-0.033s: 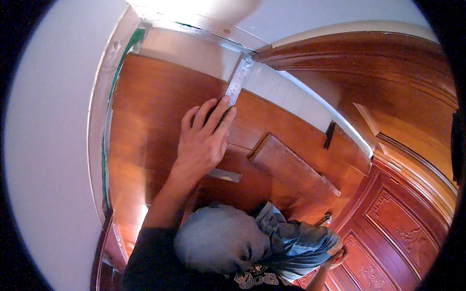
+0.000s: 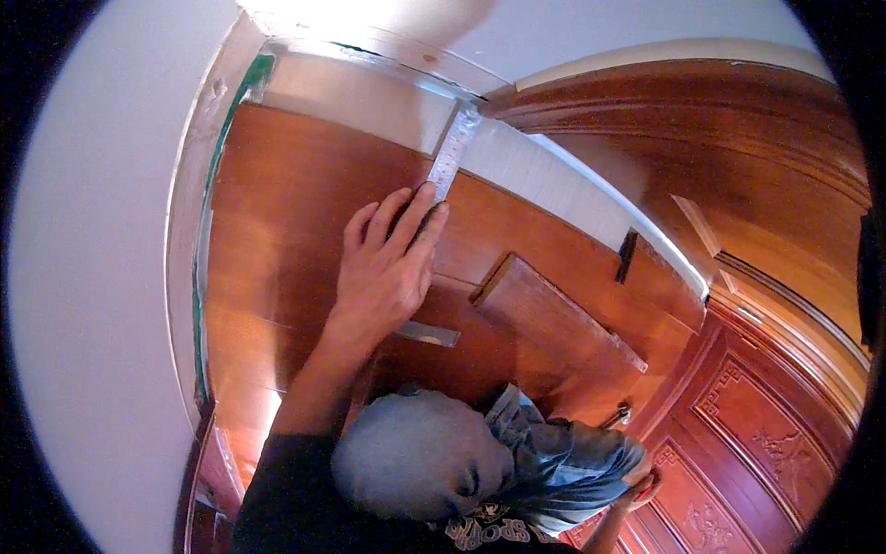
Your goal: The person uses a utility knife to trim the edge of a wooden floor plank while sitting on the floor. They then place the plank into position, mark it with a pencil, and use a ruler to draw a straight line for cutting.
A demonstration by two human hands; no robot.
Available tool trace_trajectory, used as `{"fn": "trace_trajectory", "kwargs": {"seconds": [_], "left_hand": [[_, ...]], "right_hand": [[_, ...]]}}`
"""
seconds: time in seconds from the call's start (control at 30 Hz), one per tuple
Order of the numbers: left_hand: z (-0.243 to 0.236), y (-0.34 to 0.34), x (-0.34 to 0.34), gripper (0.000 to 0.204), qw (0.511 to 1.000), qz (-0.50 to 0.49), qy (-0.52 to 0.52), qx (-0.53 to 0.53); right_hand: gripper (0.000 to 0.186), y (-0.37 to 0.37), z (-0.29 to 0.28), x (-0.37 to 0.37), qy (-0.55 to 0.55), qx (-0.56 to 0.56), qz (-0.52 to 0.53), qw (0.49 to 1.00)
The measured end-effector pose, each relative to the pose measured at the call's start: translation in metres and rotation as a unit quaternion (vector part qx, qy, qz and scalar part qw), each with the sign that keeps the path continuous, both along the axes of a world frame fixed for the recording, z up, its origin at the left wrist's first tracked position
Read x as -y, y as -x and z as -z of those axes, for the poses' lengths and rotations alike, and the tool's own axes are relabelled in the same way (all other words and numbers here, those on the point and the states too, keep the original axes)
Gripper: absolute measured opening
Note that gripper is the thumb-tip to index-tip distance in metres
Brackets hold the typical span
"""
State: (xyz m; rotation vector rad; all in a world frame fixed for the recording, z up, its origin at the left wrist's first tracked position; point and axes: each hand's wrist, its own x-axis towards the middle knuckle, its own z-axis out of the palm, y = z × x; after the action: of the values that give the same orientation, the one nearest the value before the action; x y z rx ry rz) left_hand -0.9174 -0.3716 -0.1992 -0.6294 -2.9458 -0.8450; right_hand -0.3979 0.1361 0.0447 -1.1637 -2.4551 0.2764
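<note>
One ruler (image 2: 449, 164), two short boards (image 2: 563, 309) right. Ruler pale, straight, marked. Left hand (image 2: 386, 268) part-curled, holding its near end; right hand (image 2: 635, 499) curled near right (hold unclear).

A plain pale wall (image 2: 101, 240) fills the left side of the room, with whitish trim (image 2: 185, 198) and a thin green line (image 2: 219, 162) along its foot, and a second pale wall (image 2: 600, 28) spans the top beneath a bright white glare (image 2: 355, 13). Between them spreads a glossy reddish-brown wood floor (image 2: 309, 189), edged by a lighter strip (image 2: 346, 97) at the far side and catching a patch of light at lower left. Polished brown woodwork (image 2: 664, 97) with moulded edges curves across the upper right, above deep red panels (image 2: 743, 402) with carved decoration.
</note>
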Motion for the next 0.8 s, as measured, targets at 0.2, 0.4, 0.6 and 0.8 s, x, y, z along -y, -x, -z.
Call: {"fn": "trace_trajectory", "kwargs": {"seconds": [0.2, 0.4, 0.6, 0.8], "left_hand": [[-0.001, 0.001, 0.0, 0.056, 1.0, 0.0, 0.002, 0.01], [-0.001, 0.002, 0.0, 0.057, 1.0, -0.001, 0.002, 0.01], [0.0, 0.002, 0.0, 0.057, 1.0, -0.001, 0.004, 0.001], [-0.003, 0.001, 0.0, 0.055, 1.0, -0.001, 0.009, 0.005]], "right_hand": [[0.059, 0.011, -0.003, 0.01, 0.036, 0.001, 0.046, 0.998], [0.058, 0.024, -0.002, 0.017, 0.045, 0.009, 0.02, 0.999], [0.057, 0.011, 0.002, 0.008, 0.003, 0.014, 0.057, 0.998], [0.052, 0.0, 0.001, -0.002, 0.016, 0.012, 0.024, 1.0]]}}
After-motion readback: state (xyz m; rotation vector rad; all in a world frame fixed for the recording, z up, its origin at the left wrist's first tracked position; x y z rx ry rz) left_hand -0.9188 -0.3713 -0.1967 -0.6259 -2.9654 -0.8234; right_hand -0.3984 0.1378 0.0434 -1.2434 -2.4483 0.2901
